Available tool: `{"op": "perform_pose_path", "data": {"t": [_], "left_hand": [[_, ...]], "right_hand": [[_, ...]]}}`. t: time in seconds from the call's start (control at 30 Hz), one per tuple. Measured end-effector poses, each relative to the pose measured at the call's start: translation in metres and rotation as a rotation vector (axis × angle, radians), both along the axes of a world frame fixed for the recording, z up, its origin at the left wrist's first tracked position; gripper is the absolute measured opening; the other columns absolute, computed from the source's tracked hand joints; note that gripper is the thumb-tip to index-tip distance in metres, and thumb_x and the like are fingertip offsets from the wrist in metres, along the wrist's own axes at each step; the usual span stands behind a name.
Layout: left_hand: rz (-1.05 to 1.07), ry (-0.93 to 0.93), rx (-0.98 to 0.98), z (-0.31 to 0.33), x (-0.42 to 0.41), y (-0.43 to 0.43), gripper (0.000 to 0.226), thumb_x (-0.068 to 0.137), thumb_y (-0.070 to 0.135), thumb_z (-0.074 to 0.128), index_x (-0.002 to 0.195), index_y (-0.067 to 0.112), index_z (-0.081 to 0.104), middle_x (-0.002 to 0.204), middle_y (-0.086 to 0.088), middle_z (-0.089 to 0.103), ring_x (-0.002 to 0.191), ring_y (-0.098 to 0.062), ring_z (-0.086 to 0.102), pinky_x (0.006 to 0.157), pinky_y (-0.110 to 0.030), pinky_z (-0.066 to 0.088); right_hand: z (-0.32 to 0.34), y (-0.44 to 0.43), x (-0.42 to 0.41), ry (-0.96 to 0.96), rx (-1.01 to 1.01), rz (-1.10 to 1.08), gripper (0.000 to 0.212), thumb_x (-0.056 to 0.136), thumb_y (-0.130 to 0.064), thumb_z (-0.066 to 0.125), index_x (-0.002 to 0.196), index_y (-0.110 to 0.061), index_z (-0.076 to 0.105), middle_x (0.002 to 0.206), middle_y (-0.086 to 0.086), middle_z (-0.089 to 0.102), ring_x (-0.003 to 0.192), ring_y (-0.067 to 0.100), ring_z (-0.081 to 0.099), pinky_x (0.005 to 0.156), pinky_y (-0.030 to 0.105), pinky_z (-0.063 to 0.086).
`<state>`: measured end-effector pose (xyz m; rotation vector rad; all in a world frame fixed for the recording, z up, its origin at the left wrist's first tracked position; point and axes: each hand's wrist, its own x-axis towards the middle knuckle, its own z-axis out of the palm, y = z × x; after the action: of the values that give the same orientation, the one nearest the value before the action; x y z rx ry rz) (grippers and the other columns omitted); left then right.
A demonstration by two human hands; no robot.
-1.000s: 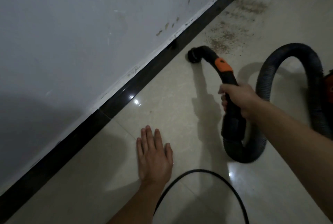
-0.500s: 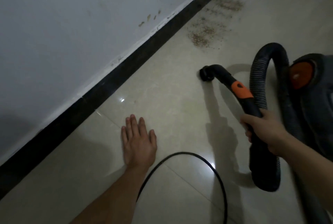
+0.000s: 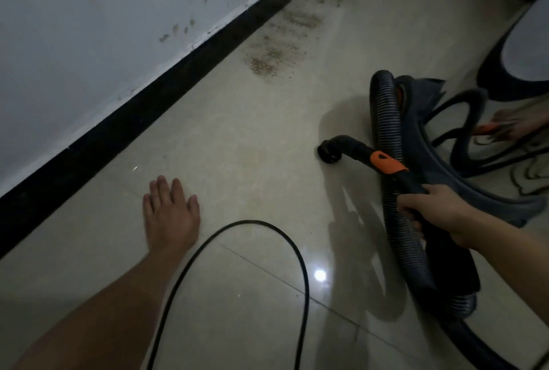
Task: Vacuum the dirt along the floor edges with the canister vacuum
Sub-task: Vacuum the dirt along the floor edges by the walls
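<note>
Two hands show in this dim stretch of room. My left hand point(image 3: 170, 215) lies flat on the glossy beige tile floor point(image 3: 237, 146), fingers point(image 3: 162, 191) straight and close together, holding nothing. It is near the black skirting board point(image 3: 148, 114) that runs under the white wall point(image 3: 89, 27).

My right hand point(image 3: 436, 212) grips the black plastic vacuum handle point(image 3: 386, 163) just below its orange slider, fingers curled tight round it. The curved black nozzle point(image 3: 329, 151) at the handle's far end points left and sits low at the floor, well apart from the skirting; I cannot tell if it touches the tile.

The brown speckled dirt patch point(image 3: 276, 51) lies farther off and to the left of the nozzle, just beside the skirting, with bare tile between the two.

Behind the handle the ribbed dark hose point(image 3: 383, 120) arches up, then runs down past my right wrist toward the near right. The dark grey canister vacuum body point(image 3: 421, 90) sits just right of that hose.

Between my arms a thin black power cord point(image 3: 252, 222) loops across the floor, passing just beside my left forearm. At the far right stand a rounded white-and-dark object point(image 3: 523, 51) and a tangle of dark cords point(image 3: 475, 143), with a blurred orange bit I cannot make out.
</note>
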<state>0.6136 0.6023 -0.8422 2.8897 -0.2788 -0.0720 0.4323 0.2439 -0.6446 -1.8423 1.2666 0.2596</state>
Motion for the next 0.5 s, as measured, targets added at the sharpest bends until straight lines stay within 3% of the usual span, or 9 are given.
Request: {"op": "perform_pose_path", "data": {"t": [0.13, 0.3, 0.4, 0.5], "left_hand": [[-0.047, 0.043, 0.022, 0.006, -0.012, 0.001, 0.061, 0.094, 0.035, 0.029, 0.138, -0.004, 0.045, 0.144, -0.033, 0.037, 0.135, -0.046, 0.033, 0.109, -0.056, 0.024], [-0.089, 0.23, 0.08, 0.031, -0.062, 0.004, 0.052, 0.096, 0.02, 0.044, 0.145, 0.004, 0.035, 0.153, -0.024, 0.025, 0.142, -0.038, 0.02, 0.113, -0.046, 0.022], [-0.119, 0.411, 0.051, 0.063, -0.105, 0.004, 0.041, 0.094, 0.019, 0.046, 0.131, 0.002, 0.048, 0.137, -0.023, 0.042, 0.126, -0.038, 0.039, 0.102, -0.044, 0.038], [-0.167, 0.537, 0.072, 0.103, -0.155, 0.013, 0.037, 0.095, 0.025, 0.047, 0.126, 0.005, 0.05, 0.127, -0.019, 0.048, 0.115, -0.035, 0.048, 0.094, -0.041, 0.042]], "right_hand": [[0.007, 0.003, -0.017, 0.02, -0.006, 0.028, 0.008, 0.082, -0.003, 0.065, 0.079, -0.004, 0.057, 0.055, 0.011, 0.05, 0.043, 0.022, 0.045, 0.044, 0.027, 0.042], [0.019, 0.042, -0.04, 0.045, 0.088, 0.101, 0.011, 0.082, -0.004, 0.064, 0.073, -0.005, 0.057, 0.05, 0.007, 0.05, 0.041, 0.019, 0.044, 0.042, 0.026, 0.042], [0.033, 0.061, -0.073, 0.113, 0.055, 0.136, 0.007, 0.079, -0.006, 0.066, 0.076, -0.004, 0.061, 0.049, 0.006, 0.054, 0.041, 0.019, 0.047, 0.042, 0.024, 0.042], [0.054, 0.08, -0.109, 0.215, 0.059, 0.213, 0.009, 0.077, -0.008, 0.068, 0.079, -0.002, 0.063, 0.054, 0.01, 0.058, 0.042, 0.021, 0.051, 0.042, 0.024, 0.045]]}}
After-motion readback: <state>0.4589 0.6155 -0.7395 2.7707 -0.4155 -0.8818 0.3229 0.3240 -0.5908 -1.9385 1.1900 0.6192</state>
